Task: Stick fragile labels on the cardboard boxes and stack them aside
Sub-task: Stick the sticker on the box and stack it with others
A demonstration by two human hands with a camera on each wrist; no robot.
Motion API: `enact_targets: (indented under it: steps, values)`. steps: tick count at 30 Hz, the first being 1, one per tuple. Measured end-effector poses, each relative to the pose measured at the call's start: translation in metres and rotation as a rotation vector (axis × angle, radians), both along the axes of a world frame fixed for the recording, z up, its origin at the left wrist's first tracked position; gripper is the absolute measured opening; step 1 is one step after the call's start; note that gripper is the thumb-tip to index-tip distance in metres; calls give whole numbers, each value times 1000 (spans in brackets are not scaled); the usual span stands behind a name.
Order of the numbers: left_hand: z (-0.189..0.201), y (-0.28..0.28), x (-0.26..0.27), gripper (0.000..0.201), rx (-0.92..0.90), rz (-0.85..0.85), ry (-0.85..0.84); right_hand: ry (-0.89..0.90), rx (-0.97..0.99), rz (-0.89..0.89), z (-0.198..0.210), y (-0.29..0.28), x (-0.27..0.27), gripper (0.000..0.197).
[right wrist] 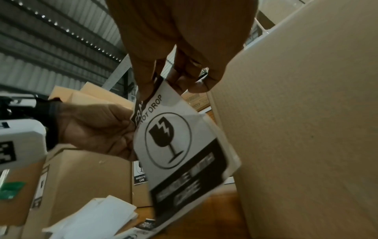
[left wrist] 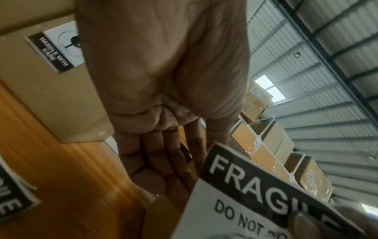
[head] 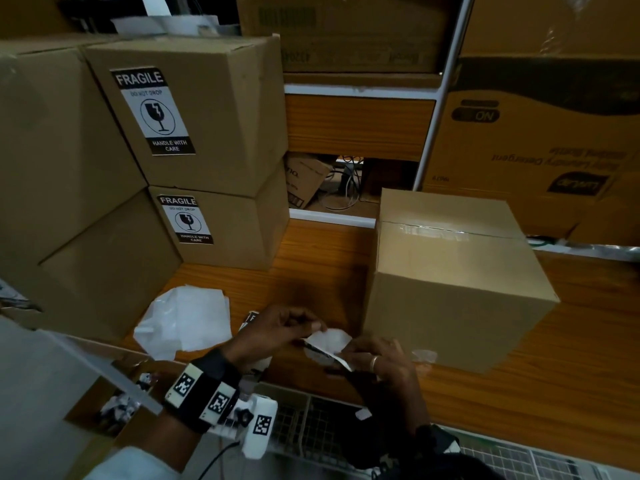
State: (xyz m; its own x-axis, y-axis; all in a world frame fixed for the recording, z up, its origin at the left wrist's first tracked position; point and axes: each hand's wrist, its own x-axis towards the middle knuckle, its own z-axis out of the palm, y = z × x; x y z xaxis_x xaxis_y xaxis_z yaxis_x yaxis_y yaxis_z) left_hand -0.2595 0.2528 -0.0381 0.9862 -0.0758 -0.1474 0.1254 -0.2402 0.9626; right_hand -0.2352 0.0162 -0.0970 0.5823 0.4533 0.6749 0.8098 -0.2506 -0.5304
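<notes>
Both my hands hold one black-and-white fragile label (head: 329,342) just above the wooden table (head: 571,375), its printed face down. My left hand (head: 280,329) pinches its left end. My right hand (head: 377,358) pinches the top edge of the label (right wrist: 175,137) between thumb and fingers, and a white backing edge shows behind the print. In the left wrist view the label (left wrist: 245,194) lies past my straight fingers (left wrist: 155,161). A plain taped cardboard box (head: 457,289) with no label on the faces I see stands right behind my hands, close to my right hand (right wrist: 184,40).
Two labelled boxes (head: 194,112) (head: 221,230) are stacked at the back left beside larger plain boxes. Loose white backing sheets (head: 187,320) and a spare label (head: 252,318) lie left of my hands. Shelving with cartons (head: 540,150) rises behind. A wire basket (head: 311,420) sits below the table edge.
</notes>
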Motion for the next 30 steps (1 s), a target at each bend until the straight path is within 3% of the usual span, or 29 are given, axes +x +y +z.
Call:
enact_targets:
  steps: [3,8,12,16,22,26,30]
  values:
    - [7,1,-10,24,-18,-48,-1,-24,-23,11,-2,-1,-2,19]
    - [5,9,-16,16,-14,-72,16,-78,-33,-16,-4,6,-7,27]
    - [3,16,-20,18,-57,-50,82,24,-50,-43,-3,4,-12,51]
    - [4,19,-23,21,-118,-62,103,-72,-103,-15,-4,7,-8,33]
    - [0,18,-25,22,-49,29,156,-107,-102,5,-5,12,-9,16]
    - [-1,17,-26,25,-41,-42,199,-134,-85,22,-3,12,-8,15]
    - [2,17,-24,21,-42,-8,147,-126,-63,-3,0,13,-14,17]
